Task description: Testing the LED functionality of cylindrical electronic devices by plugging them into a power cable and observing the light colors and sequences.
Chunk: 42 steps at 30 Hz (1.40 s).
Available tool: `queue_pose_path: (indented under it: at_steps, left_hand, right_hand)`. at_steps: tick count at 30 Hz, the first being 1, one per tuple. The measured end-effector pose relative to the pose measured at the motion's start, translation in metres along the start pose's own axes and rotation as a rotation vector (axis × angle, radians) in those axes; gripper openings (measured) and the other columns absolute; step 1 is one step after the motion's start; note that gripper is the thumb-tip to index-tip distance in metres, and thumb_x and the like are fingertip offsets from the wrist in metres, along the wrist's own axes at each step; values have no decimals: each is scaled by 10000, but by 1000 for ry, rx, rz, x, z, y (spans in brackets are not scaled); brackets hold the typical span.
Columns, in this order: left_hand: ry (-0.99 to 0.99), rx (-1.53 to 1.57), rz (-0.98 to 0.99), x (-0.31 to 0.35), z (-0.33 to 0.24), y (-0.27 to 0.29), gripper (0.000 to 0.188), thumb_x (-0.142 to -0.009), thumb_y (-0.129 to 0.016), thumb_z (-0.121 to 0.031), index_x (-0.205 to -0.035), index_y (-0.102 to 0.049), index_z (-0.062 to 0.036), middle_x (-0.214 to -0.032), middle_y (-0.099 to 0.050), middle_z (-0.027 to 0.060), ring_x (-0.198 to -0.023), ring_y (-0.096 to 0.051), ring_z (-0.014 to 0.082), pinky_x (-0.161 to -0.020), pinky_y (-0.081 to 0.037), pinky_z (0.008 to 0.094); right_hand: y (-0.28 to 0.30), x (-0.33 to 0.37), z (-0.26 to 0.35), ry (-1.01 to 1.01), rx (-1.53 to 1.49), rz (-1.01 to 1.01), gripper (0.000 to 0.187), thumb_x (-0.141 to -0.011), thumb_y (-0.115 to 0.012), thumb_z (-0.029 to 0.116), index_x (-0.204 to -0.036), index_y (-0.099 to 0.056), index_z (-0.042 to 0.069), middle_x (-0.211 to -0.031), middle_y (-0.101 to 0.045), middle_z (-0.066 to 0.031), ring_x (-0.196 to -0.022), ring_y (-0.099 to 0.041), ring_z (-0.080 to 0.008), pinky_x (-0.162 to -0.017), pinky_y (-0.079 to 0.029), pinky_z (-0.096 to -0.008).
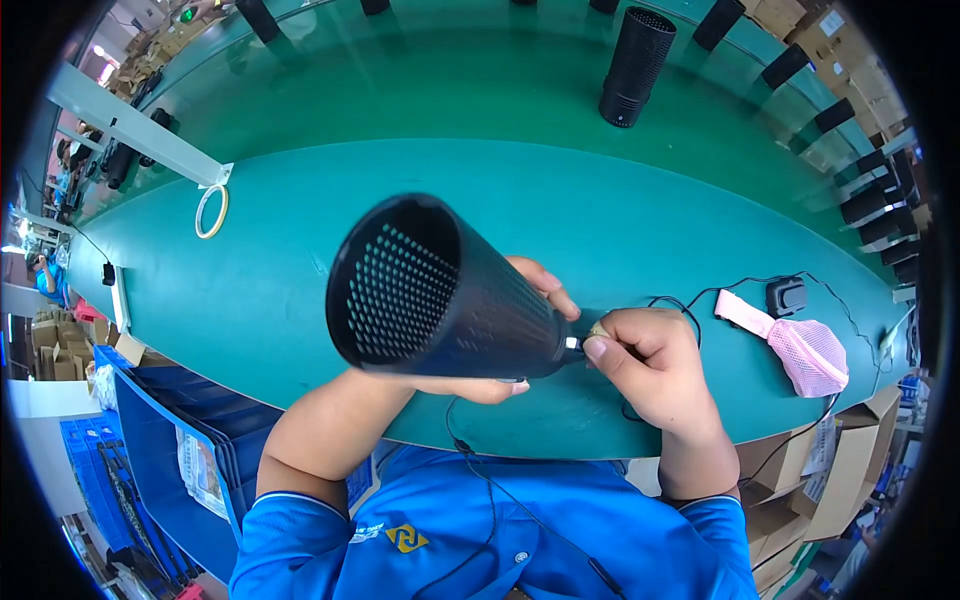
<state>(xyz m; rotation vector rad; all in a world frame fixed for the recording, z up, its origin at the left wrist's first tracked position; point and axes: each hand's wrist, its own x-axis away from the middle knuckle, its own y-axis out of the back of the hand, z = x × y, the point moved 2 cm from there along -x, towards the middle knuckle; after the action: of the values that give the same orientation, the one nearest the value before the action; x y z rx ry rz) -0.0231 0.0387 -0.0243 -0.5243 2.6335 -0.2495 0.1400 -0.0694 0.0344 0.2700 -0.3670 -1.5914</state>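
Note:
A black cylindrical housing (pixel 490 310) with rows of small holes lies tilted over the near part of the table, its wide open end toward the upper left. My left hand (pixel 472 388) is wrapped round it from below; its fingertips show on the far side. At the narrow end, my right hand (pixel 655 365) pinches a small cable plug (pixel 574 343) between thumb and forefinger. The plug's light metal tip is right at the housing; I cannot tell whether it is inserted. A black cable (pixel 690 303) loops behind the right hand.
A pink mesh pouch (pixel 808 355) and a small black box-shaped device (pixel 786 296) lie at right. A tape roll (pixel 211 211) rests beside a white post (pixel 150 130). Another black cylinder (pixel 638 65) stands on the far green surface. Blue crates (pixel 185 440) and cardboard boxes (pixel 840 480) flank me.

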Motion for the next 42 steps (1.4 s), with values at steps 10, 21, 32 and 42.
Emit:
queue_pose_path:
  at_steps: [10, 21, 32, 42]
  left_hand:
    - [-69, -220, -24, 4, 5, -2, 475, -725, -673, -62, -1168, -500, -61, -1056, -589, 135, -1019, -567, 245, -929, -439, 344]
    - [196, 285, -317, 6, -3, -2, 787, -667, -741, -201, -1342, -347, -107, -1102, -576, 206, -1051, -565, 298, -875, -473, 400]
    - [223, 339, -361, 6, -1, -10, 797, -673, -718, -199, -1362, -332, -97, -1108, -576, 197, -1064, -554, 297, -918, -443, 404]
    - [228, 217, -427, 9, -4, -8, 790, -668, -713, -187, -1349, -336, -56, -1096, -564, 169, -1047, -547, 277, -925, -427, 384]
  right_hand:
    - [-4, -3, -4, -38, 82, 91, 127, -807, -607, 32, -685, -572, 38, -542, -494, -21, -453, -358, -142, -448, -309, -282]
    - [-10, -4, -4, 69, -159, -149, 188, -854, -552, -8, -1038, -532, 25, -695, -601, -43, -567, -522, -123, -529, -401, -238]
    - [-24, 3, -9, 127, -116, -70, 478, -843, -574, 9, -1276, -372, 27, -796, -654, -94, -670, -631, -179, -619, -470, -242]
    - [-17, -7, -7, 314, 253, -174, 228, -791, -678, 93, -980, -583, 8, -763, -644, -87, -596, -577, -231, -597, -452, -286]
